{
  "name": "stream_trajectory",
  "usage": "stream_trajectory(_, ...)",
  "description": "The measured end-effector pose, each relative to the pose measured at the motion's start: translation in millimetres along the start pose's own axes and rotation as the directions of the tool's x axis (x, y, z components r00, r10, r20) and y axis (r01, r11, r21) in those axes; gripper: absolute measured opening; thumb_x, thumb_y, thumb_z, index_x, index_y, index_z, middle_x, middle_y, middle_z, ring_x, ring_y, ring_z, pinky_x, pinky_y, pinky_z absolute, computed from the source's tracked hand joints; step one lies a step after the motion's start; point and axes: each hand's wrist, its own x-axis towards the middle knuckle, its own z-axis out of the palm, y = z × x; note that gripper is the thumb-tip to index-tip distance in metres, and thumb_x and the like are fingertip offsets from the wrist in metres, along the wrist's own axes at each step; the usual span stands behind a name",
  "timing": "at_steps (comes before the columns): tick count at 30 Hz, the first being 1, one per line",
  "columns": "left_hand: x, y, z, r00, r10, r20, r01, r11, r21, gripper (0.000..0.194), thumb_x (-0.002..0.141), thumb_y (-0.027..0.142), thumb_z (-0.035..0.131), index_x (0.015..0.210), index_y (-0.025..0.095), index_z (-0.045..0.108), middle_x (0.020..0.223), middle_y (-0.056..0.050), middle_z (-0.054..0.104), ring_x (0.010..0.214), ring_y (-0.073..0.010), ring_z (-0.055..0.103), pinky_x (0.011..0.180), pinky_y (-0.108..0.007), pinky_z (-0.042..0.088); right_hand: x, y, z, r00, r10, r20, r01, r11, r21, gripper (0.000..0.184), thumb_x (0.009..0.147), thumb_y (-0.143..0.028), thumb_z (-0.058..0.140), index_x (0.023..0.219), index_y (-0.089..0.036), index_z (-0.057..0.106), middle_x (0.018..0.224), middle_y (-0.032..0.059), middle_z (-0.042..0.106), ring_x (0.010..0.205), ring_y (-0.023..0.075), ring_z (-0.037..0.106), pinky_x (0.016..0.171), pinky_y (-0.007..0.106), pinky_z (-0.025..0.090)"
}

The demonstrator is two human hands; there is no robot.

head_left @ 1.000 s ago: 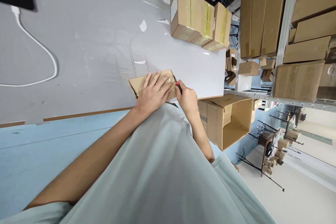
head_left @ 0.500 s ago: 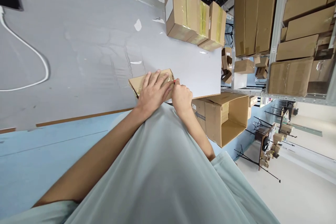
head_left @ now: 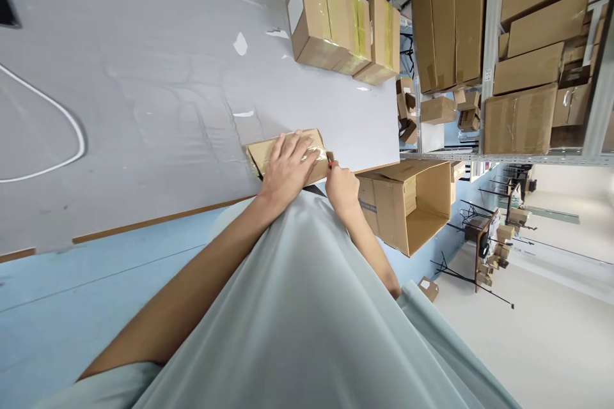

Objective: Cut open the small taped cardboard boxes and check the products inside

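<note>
A small flat cardboard box (head_left: pixel 265 152) wrapped in clear tape lies near the front edge of the grey table (head_left: pixel 167 89). My left hand (head_left: pixel 288 166) rests flat on top of it, fingers spread and pressing down. My right hand (head_left: pixel 341 185) is closed on a small cutter with a red tip (head_left: pixel 330 164), which sits at the box's right end. Most of the cutter is hidden inside the fist.
Taped cardboard boxes (head_left: pixel 336 13) stand at the table's far right. An open carton (head_left: pixel 412 204) holding smaller boxes sits on the floor beside the table. Metal shelves (head_left: pixel 503 64) stacked with cartons stand behind it. A white cable (head_left: pixel 62 115) curves over the table's left part.
My right hand pushed in along the box's right end, then drew back slightly towards its near corner. My left hand stayed pressed on the box. The view shifted a little.
</note>
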Motion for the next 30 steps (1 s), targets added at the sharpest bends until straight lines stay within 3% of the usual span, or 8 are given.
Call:
stream_trajectory(5,2.5,0.0,-10.4,0.996,-0.066,0.053,0.065,0.998,0.014,0.056,0.123,0.050,0.032,0.135,0.024,0.080,0.175,-0.003,0.064,0.178,-0.0348,0.036,0.149,-0.065,0.017,-3.0,1.3,-8.0,1.000,-0.002,0.014,0.002,1.000,0.014,0.035,0.123,-0.021,0.043,0.145,-0.014,0.070,0.133,0.0227,0.084,0.128,0.0298,0.082,0.105,0.038,0.062)
stream_trajectory(8,4.1,-2.8,-14.3,0.998,-0.049,0.048,0.048,0.999,0.014,0.048,0.121,0.046,0.041,0.140,0.025,0.079,0.174,-0.008,0.064,0.176,-0.0362,0.040,0.148,-0.069,0.019,-18.7,5.6,-14.0,1.000,-0.018,0.006,0.018,0.998,0.052,0.037,0.124,-0.027,0.045,0.150,-0.018,0.069,0.129,0.0197,0.086,0.122,0.0310,0.083,0.101,0.037,0.062)
stream_trajectory(11,1.4,-7.8,-15.3,1.000,-0.015,0.015,0.014,1.000,0.027,0.045,0.118,0.044,0.048,0.152,0.028,0.073,0.174,-0.013,0.064,0.175,-0.0369,0.043,0.146,-0.072,0.023,-16.3,20.2,-7.8,0.996,-0.035,-0.088,0.049,0.985,0.163,0.041,0.125,-0.036,0.045,0.160,-0.024,0.064,0.126,0.0150,0.088,0.116,0.0313,0.085,0.098,0.036,0.061)
stream_trajectory(15,-14.5,-21.1,-24.7,0.997,-0.061,-0.039,0.065,0.992,0.109,0.056,0.116,0.055,0.053,0.164,0.029,0.064,0.178,-0.016,0.059,0.174,-0.0385,0.044,0.145,-0.067,0.029,45.6,43.8,26.3,0.977,-0.060,-0.206,0.149,0.878,0.454,0.041,0.126,-0.043,0.042,0.146,-0.022,0.071,0.126,0.0129,0.087,0.108,0.0242,0.085,0.094,0.029,0.059)
stream_trajectory(18,-39.2,-37.1,-41.7,0.984,-0.149,-0.100,0.166,0.967,0.194,0.067,0.112,0.064,0.058,0.170,0.029,0.060,0.178,-0.019,0.057,0.174,-0.0420,0.044,0.143,-0.068,0.032,109.7,45.4,64.3,0.993,-0.112,-0.030,0.103,0.727,0.679,0.034,0.122,-0.040,0.053,0.127,-0.014,0.074,0.108,0.0106,0.086,0.084,0.0159,0.081,0.079,0.021,0.057)
stream_trajectory(21,-72.5,-54.0,-61.2,0.959,-0.234,-0.159,0.270,0.923,0.273,0.072,0.109,0.071,0.060,0.170,0.031,0.060,0.177,-0.021,0.057,0.174,-0.0455,0.042,0.141,-0.071,0.033,154.8,31.9,99.5,0.974,-0.207,0.090,0.044,0.563,0.825,0.024,0.117,-0.028,0.054,0.122,-0.013,0.072,0.101,0.0047,0.081,0.078,0.0111,0.074,0.071,0.018,0.053)
stream_trajectory(25,-118.1,-60.9,-75.6,0.881,-0.345,-0.325,0.443,0.842,0.308,0.067,0.111,0.068,0.058,0.165,0.029,0.066,0.174,-0.023,0.057,0.169,-0.0455,0.047,0.136,-0.067,0.040,176.4,8.8,128.0,0.920,-0.372,0.124,0.034,0.392,0.919,0.019,0.110,-0.037,0.065,0.105,-0.020,0.072,0.079,-0.0053,0.069,0.071,0.0130,0.065,0.070,0.021,0.054)
stream_trajectory(30,-146.9,-37.4,-69.6,0.701,-0.419,-0.577,0.602,0.782,0.164,0.049,0.117,0.043,0.054,0.155,0.022,0.076,0.141,-0.019,0.071,0.130,-0.0301,0.072,0.119,-0.049,0.057,176.6,0.5,135.9,0.808,-0.585,0.064,0.101,0.244,0.964,0.044,0.094,-0.067,0.078,0.090,-0.024,0.069,0.072,-0.0046,0.062,0.071,0.0181,0.061,0.069,0.029,0.055)
